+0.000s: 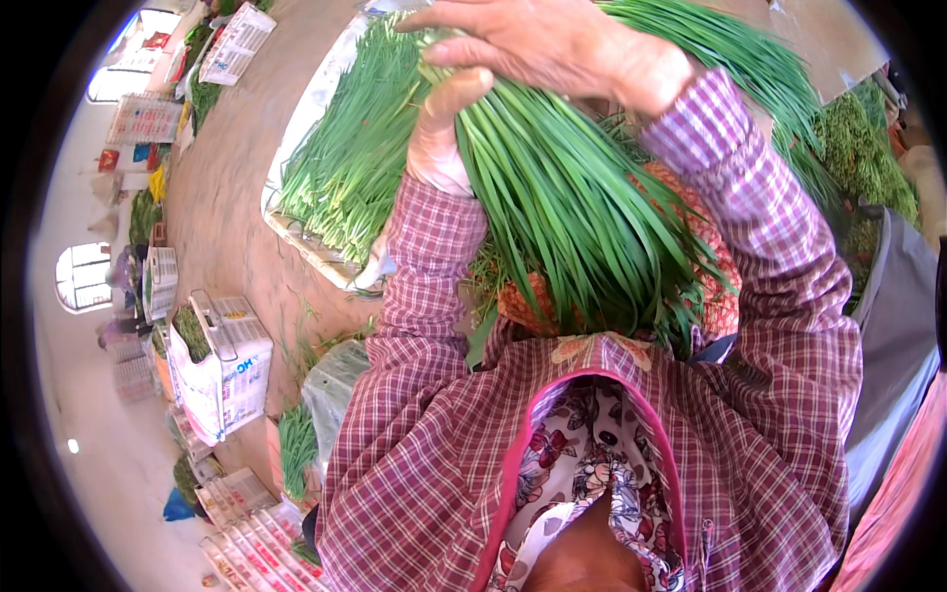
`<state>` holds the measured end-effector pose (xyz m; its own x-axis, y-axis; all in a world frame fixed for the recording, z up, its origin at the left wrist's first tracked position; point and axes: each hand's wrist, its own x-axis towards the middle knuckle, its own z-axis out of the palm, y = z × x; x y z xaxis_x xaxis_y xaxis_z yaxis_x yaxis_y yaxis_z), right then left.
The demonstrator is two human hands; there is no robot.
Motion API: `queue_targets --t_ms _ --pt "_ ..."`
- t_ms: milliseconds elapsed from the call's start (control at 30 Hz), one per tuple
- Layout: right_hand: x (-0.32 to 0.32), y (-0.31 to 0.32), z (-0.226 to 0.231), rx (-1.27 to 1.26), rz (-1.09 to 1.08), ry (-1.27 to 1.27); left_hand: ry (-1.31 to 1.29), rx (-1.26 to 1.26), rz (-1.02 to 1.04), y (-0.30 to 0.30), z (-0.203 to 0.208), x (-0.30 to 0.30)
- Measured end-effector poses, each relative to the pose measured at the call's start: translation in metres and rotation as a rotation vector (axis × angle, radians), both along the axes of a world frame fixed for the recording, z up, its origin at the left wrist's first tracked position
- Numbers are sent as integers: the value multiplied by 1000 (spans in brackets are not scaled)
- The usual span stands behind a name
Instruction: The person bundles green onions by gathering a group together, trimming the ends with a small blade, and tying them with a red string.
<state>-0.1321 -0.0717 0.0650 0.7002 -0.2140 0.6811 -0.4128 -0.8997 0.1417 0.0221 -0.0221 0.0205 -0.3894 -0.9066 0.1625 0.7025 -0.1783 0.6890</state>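
A thick bunch of garlic chives (572, 197) lies across my lap, its long green leaves fanning down toward my chest. My left hand (443, 133) grips the bunch near its stem end; the thumb shows, while the other fingers are hidden beneath the leaves. Above it, my right hand (552, 44) reaches across the stem ends with its fingers stretched out to the left, palm down over the bunch. To the left, a white crate (279, 178) is filled with more garlic chives (350, 148) laid side by side.
Another heap of garlic chives (730, 59) lies at the far right, beside a pile of greens (863, 148). A white basket of greens (232, 365) stands on the brown floor (222, 187) at left. Grey plastic sheeting (893, 326) hangs at right.
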Motion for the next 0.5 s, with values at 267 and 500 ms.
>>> queue_targets --t_ms 267,500 --pt "-7 -22 20 991 457 -400 -111 -13 -38 -47 31 35" --pt "-30 17 -78 605 60 -214 61 -168 255 -84 107 122"
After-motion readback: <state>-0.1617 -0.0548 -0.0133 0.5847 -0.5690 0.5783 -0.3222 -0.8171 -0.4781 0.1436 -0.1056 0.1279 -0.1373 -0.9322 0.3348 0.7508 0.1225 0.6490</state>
